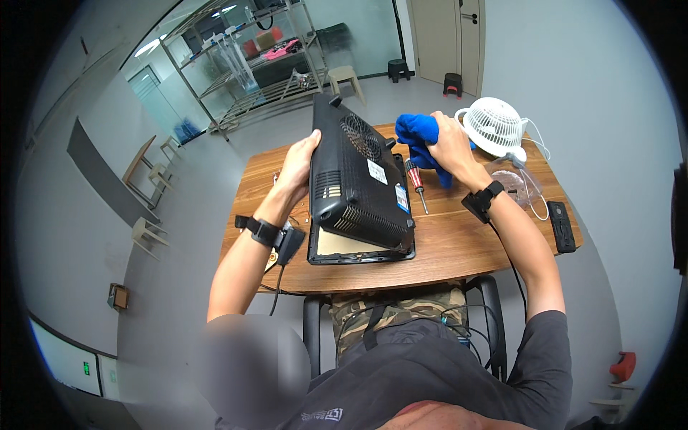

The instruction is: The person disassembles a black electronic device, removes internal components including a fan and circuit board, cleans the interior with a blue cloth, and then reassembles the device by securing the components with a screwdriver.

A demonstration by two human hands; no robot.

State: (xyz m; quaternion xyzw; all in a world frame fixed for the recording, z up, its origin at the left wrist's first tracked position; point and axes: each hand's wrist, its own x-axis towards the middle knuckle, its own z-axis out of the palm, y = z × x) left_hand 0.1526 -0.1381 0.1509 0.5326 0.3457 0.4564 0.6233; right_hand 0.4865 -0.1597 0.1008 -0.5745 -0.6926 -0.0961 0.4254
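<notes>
A black plastic appliance housing [362, 193], with a round fan grille, slotted vents and small feet, is tilted up above the table. My left hand [301, 166] grips its left edge, thumb over the rim. Beneath it lies a flat black-framed panel [344, 245] with a beige inner face; whether the two touch at the far end is hidden. A bunched blue cloth [419, 132] is in my closed right hand [451, 143], just right of the housing. Below the cloth, a screwdriver [415, 179] with a red-and-striped handle rests on the wood, its tip toward me.
At the table's [451, 251] right side stand a white caged fan [494, 123] with its cable, a clear plastic dish [512, 185] and a black oblong case [562, 226]. Small parts lie near my left wrist, partly hidden. Cables run from both wrist straps.
</notes>
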